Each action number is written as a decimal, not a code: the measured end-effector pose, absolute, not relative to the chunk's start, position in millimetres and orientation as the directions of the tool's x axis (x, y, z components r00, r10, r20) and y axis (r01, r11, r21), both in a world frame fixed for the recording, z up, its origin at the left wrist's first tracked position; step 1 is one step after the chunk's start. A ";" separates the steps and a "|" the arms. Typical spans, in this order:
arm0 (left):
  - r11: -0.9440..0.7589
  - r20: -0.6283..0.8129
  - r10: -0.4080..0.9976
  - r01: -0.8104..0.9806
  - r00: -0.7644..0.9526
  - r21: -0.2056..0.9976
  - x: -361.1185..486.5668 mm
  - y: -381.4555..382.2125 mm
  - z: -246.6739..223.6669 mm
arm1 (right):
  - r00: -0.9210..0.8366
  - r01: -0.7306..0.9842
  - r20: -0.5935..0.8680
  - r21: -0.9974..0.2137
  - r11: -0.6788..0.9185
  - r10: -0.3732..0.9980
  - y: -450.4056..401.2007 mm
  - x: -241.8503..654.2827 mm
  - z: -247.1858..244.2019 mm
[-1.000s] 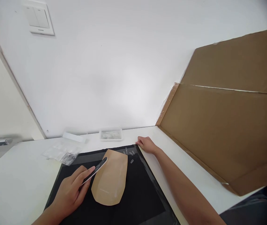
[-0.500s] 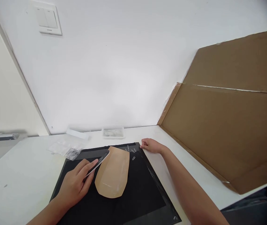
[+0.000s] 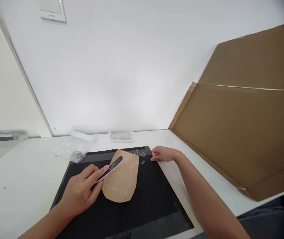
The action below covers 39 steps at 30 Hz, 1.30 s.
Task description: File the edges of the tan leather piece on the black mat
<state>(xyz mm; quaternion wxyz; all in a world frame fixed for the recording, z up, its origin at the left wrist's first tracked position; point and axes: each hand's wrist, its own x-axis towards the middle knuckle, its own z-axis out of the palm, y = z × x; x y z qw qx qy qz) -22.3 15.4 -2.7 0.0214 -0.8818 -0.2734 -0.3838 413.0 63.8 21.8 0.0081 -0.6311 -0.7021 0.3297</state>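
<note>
My left hand (image 3: 83,191) grips a dark-faced nail file (image 3: 115,165) with a white edge, its tip over a tan, shield-shaped sheet (image 3: 122,179). That sheet lies on a black mat (image 3: 154,196). At the mat's back right corner is my right hand (image 3: 163,154), its fingers pinched together; whatever they hold, if anything, is too small to make out. Several small clear nail tips (image 3: 143,162) lie on the mat between the tan sheet and my right hand.
A clear shallow box (image 3: 121,136) stands by the wall. Clear plastic packaging (image 3: 69,147) and a white strip lie at the back left. Large brown cardboard (image 3: 238,132) leans at the right of the white table (image 3: 12,189).
The file in my left hand has moved right, farther over the tan sheet. My right hand remains near the mat corner, its fingers slightly shifted. The camera view has tilted down a little.
</note>
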 end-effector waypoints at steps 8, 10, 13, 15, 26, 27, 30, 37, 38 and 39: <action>-0.836 0.687 0.489 0.514 0.538 0.192 -20.7 14.4 -2.9 | -0.185 0.873 -0.369 -0.487 -0.021 0.911 58.1 411.3 16.7; -0.835 0.689 0.482 0.521 0.541 0.176 -20.4 15.0 -3.9 | -0.177 0.877 -0.354 -0.480 -0.016 0.918 58.8 410.0 15.8; -0.835 0.692 0.472 0.530 0.546 0.151 -20.9 15.8 -5.6 | -0.164 0.884 -0.335 -0.468 -0.012 0.928 60.8 407.7 14.3; -0.835 0.691 0.468 0.532 0.551 0.142 -21.4 16.1 -6.2 | -0.152 0.888 -0.328 -0.459 -0.017 0.932 61.8 406.3 13.6; -0.862 0.698 0.426 0.492 0.575 0.121 -18.9 15.2 -0.4 | -0.095 0.912 -0.281 -0.410 -0.030 0.955 64.4 402.4 13.1; -0.862 0.696 0.429 0.491 0.576 0.124 -18.9 15.1 -0.4 | -0.093 0.912 -0.272 -0.409 -0.027 0.958 65.1 402.6 12.1; -0.865 0.697 0.429 0.485 0.575 0.131 -19.5 15.0 -1.4 | -0.093 0.914 -0.238 -0.406 -0.012 0.967 67.6 403.1 8.3; -0.864 0.694 0.426 0.489 0.581 0.121 -20.3 17.1 -4.1 | -0.135 0.902 -0.194 -0.431 0.039 0.972 68.9 403.4 4.7; -0.864 0.696 0.425 0.489 0.578 0.121 -19.8 17.1 -4.0 | -0.144 0.899 -0.196 -0.435 0.046 0.970 68.3 403.5 5.3; -0.865 0.700 0.423 0.486 0.575 0.124 -19.2 17.0 -3.8 | -0.154 0.897 -0.201 -0.438 0.052 0.967 67.6 403.6 6.2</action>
